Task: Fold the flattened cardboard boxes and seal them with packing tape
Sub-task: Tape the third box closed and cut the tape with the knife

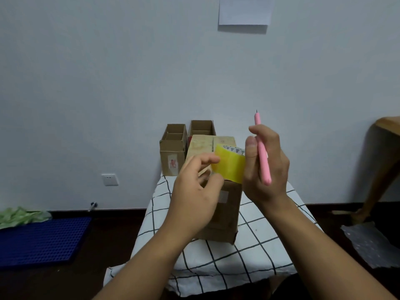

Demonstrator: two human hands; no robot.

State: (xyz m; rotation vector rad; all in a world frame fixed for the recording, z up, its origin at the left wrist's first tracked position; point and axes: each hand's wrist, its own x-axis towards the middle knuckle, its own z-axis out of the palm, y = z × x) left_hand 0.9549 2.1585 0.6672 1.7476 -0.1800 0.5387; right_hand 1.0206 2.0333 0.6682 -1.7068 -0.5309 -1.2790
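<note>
Tape [229,167], a yellowish roll, sits between my two hands, raised above the closed box [225,208] that stands on the desk [249,254]. My left hand [194,191] has its fingers loosely curled, the thumb and fingertips pinching at the near edge of the roll where the tape meets the box top. My right hand [266,167] is clamped on a pink pen-shaped cutter [263,152], held upright with its thin dark tip pointing up, and the thumb of that hand presses against the right side of the roll. Whether a strip is already pulled free from the roll I cannot tell. The box stands on end on a white checked cloth [220,265] that covers the desk, its brown side facing me and its pale top partly hidden by the roll. Behind it, at the far end of the desk against the wall [108,83], stand two open boxes [173,148] side by side, each with a divider inside. A sheet of paper [245,9] hangs on the wall above. Low on the wall at left is a socket [110,179]. On the dark floor at left lies a blue perforated mat [41,241], with green stuff [21,216] beside it. At right a wooden leg [381,169] reaches the floor, near a grey crumpled sheet [372,243].
</note>
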